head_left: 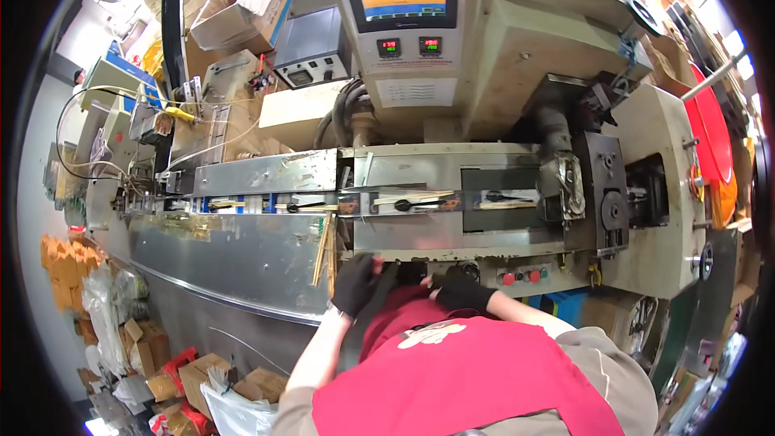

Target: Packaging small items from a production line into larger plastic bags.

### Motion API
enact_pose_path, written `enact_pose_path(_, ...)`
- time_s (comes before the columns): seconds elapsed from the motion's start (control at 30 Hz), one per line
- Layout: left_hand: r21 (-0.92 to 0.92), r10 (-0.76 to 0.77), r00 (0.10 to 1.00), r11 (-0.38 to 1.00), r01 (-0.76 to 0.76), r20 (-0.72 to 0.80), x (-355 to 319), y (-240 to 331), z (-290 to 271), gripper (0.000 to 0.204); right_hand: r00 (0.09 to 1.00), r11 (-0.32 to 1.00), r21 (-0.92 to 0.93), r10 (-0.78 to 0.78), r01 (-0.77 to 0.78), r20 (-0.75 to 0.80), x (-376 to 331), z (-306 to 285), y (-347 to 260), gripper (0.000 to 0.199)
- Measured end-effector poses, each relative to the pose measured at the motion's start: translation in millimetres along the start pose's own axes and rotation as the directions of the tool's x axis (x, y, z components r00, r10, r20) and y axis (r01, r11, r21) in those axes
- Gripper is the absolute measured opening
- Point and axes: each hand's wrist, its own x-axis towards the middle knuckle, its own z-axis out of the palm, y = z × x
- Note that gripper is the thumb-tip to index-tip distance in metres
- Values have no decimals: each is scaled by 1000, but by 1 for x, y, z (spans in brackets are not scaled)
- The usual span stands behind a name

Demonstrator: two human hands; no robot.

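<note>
My left hand, in a black fingerless glove, is at the machine's front edge, just right of a few loose wooden sticks on the metal cover. It is smeared, and its finger pose is unclear. My right hand, gloved alike, is in front of my red apron, below the machine's edge; its fingers are bent in, and what they hold, if anything, is hidden. Beyond both hands, a narrow conveyor channel carries black spoons, pale sticks and patterned wrappers in a row.
A control panel screen stands at the back. Red push buttons sit on the front edge, right of my right hand. The dark sealing unit is farther right. Cardboard boxes and plastic bags crowd the lower left.
</note>
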Motion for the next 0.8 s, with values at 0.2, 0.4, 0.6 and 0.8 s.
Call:
enact_pose_path(0.2,245,467,884,853,-461,37,111,55,46,49,835,971,-113,119,-211,-537,-67,-30,33,28)
enact_pose_path(0.4,341,432,898,835,-432,82,163,73,83,80,552,867,99,395,-489,-735,-149,82,136,26)
enact_pose_path(0.6,316,367,894,842,-437,257,175,40,104,46,682,694,-205,529,-690,-505,-249,229,221,19)
enact_pose_path(0.8,280,451,892,854,-439,23,182,29,105,20,694,501,-506,640,-702,-329,-263,278,212,19)
